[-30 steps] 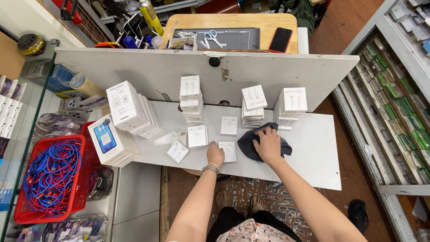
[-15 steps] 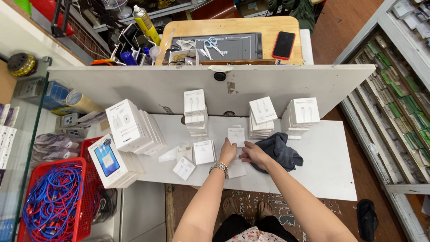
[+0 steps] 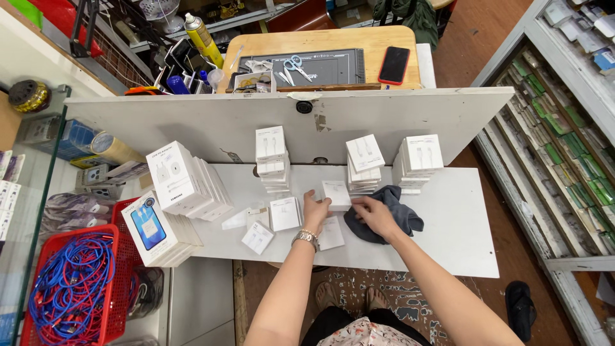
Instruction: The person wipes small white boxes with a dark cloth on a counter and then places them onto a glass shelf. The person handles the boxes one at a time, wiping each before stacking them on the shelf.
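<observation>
1. White table (image 3: 448, 243): carries three stacks of small white boxes beyond the fingers, and loose boxes flat to their left.
2. Change: half a second ago both hands met low over the dark grey cloth (image 3: 392, 211); now a small white box (image 3: 336, 195) is raised between them, clear of the table. Reads as one box picked for handling.
3. Left hand (image 3: 315, 211): fingers closed on the box's left edge, pinching it.
4. Right hand (image 3: 375, 214): fingers loosely curled, tips at the box's right lower edge, palm over the cloth; firm grip cannot be told.
</observation>
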